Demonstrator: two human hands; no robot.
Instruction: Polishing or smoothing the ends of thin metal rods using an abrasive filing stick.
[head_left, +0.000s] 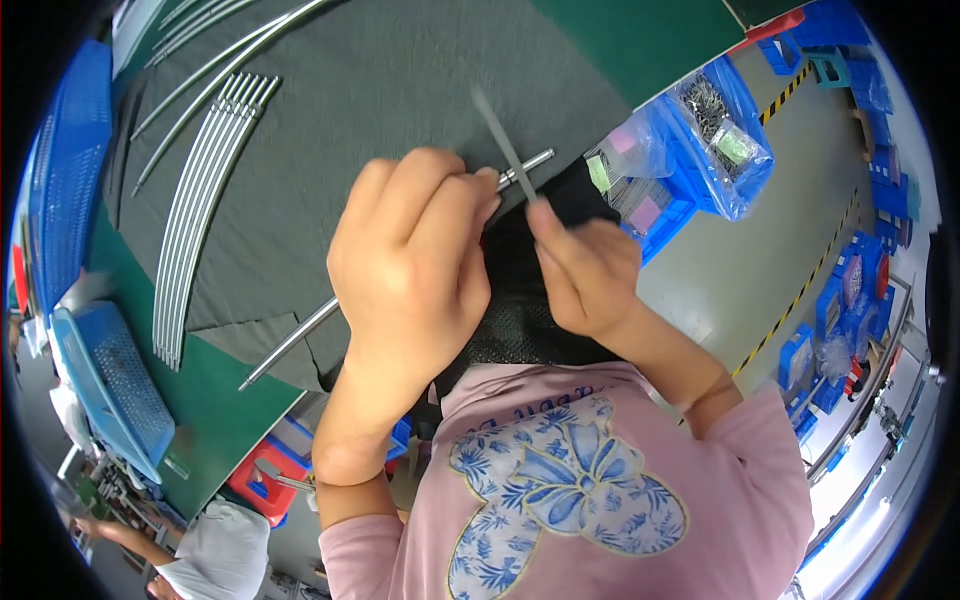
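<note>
My left hand (405, 255) is closed round a slim silver metal rod (295, 343), which slants across the front of the bench. Its grooved tip sticks out past my fingers on the right. In my right hand (590, 265) is a thin, flat grey file (503, 140), pinched near its lower end and smeared by motion. The file crosses over the rod close to the grooved tip; whether the two touch, I cannot tell. To the left, several similar rods (205, 225) lie side by side in a row on the grey cloth (400, 90).
More rods (225, 55) lie at the far left. Blue baskets (118, 385) stand along the bench's left side. At right, a blue bin (735, 185) holds small metal parts in plastic. Another person (220, 550) is at lower left, near a red stool (265, 485).
</note>
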